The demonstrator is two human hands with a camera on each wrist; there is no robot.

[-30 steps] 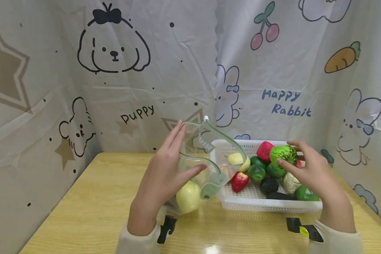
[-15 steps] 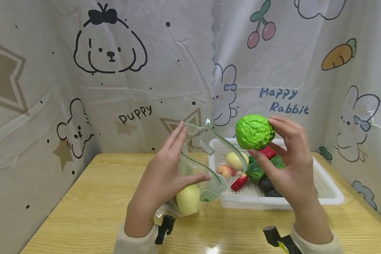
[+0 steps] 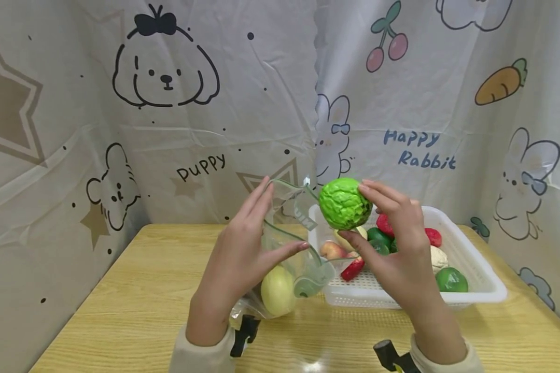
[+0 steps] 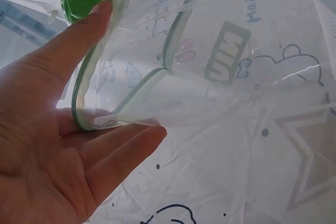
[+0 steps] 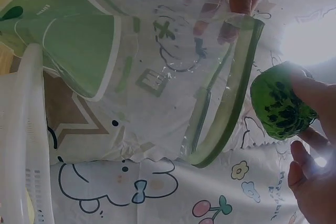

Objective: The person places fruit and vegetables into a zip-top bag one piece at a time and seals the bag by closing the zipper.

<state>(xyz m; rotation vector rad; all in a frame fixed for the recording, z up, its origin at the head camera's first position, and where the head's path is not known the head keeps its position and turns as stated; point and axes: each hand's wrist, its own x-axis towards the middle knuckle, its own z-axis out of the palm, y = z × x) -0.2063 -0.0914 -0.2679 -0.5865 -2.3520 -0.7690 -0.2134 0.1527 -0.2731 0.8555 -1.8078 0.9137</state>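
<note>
In the head view my right hand (image 3: 396,243) pinches a bright green, wrinkled cabbage (image 3: 344,203) between thumb and fingertips. It hangs at the right side of the mouth of a clear zip bag (image 3: 313,277) with a green edge. My left hand (image 3: 238,254) spans the bag's left side, fingers straight, its thumb along the near rim. A pale yellow, rounded fruit (image 3: 278,291) sits low in the bag. From the right wrist, dark patches show on the cabbage (image 5: 278,100), just outside the bag's green rim (image 5: 231,114). The left wrist view shows the thumb (image 4: 89,27) right at the rim.
A white plastic basket (image 3: 382,298) stands right of the bag on the wooden table (image 3: 135,290). Inside are several fruits and vegetables, among them a red strawberry (image 3: 352,269) and a green round one (image 3: 451,280). A printed curtain (image 3: 261,129) encloses the back and sides.
My right hand has lifted the cabbage out of the basket and carried it left to the bag's mouth. The left hand and the bag have hardly moved.
</note>
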